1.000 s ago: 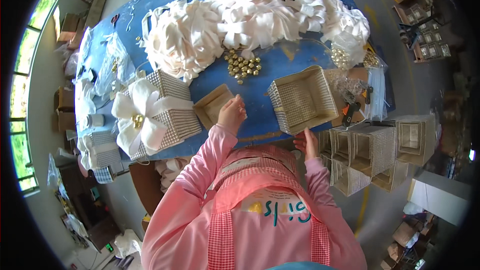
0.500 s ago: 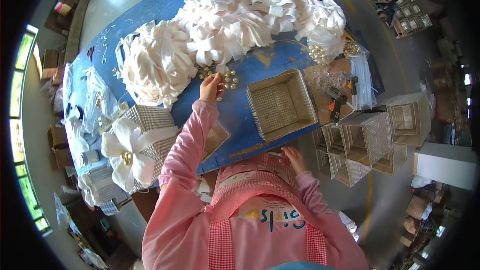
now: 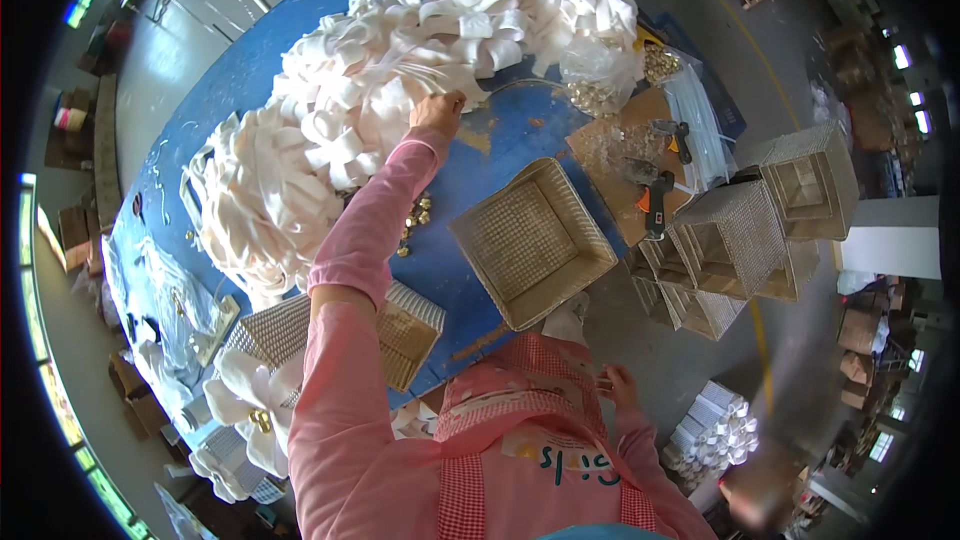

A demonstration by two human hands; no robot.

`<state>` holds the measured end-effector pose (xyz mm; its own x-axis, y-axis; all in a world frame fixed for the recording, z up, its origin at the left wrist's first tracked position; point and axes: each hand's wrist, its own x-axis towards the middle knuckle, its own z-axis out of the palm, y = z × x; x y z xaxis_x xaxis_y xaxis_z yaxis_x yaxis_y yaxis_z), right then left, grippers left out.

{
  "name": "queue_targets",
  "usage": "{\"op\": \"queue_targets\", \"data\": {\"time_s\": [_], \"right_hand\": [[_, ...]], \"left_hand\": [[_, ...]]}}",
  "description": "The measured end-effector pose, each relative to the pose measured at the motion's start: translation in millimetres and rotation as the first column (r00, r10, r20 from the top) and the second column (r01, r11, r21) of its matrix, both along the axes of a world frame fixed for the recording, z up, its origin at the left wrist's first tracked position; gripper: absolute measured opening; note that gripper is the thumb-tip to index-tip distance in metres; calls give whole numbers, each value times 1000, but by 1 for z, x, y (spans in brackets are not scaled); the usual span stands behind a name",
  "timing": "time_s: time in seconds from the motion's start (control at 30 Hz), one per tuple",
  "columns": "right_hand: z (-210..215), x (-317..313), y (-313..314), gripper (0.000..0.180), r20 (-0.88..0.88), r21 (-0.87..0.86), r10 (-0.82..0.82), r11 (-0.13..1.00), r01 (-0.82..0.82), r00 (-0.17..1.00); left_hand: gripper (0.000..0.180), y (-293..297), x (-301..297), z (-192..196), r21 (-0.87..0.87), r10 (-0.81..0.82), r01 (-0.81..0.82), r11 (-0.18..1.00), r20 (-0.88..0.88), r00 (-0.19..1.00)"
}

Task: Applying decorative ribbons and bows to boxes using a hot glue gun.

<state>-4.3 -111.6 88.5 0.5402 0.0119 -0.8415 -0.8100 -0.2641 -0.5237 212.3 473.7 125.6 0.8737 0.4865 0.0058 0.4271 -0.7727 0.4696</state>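
Note:
My left hand (image 3: 438, 113) reaches across the blue table to the near edge of a big heap of white looped fabric petals (image 3: 390, 60). Its fingers are curled against the heap; whatever they hold is hidden. Small gold beads (image 3: 415, 220) lie beside my left forearm, partly covered by it. My right hand (image 3: 618, 387) hangs low by my apron, off the table, its fingers loosely apart with nothing visible in them. Between the two hands, an open square woven basket (image 3: 535, 245) rests at the table's near edge.
Two glue guns (image 3: 655, 202) lie on cardboard at the right, near bagged gold beads (image 3: 592, 95) and clear sticks (image 3: 700, 125). Stacked woven baskets (image 3: 735, 235) stand beyond the table's right edge. A basket with a white flower (image 3: 250, 405) is at near left.
My left hand has left the gold beads and moved farther out to the white heap. My right hand has dropped lower beside my apron. The view has shifted and turned.

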Motion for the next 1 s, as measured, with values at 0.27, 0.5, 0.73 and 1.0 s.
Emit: {"op": "queue_targets", "data": {"time_s": [0.27,0.5,0.73,1.0], "right_hand": [[4,-44,-5,27,-18,-47,-23,999,22,1000],[0,-69,-14,27,-141,-106,-77,992,63,987],[-40,-66,-21,28,-30,-32,47,998,-48,998],[-11,-18,-1,27,-11,-45,54,997,-55,998]], "left_hand": [[28,-1,65,-32,510,-371,447,735,-250,895],[19,2,80,-85,606,-341,338,719,-117,933],[10,-70,73,10,244,-205,110,963,408,890],[16,-121,67,80,74,-79,47,996,528,846]]}}
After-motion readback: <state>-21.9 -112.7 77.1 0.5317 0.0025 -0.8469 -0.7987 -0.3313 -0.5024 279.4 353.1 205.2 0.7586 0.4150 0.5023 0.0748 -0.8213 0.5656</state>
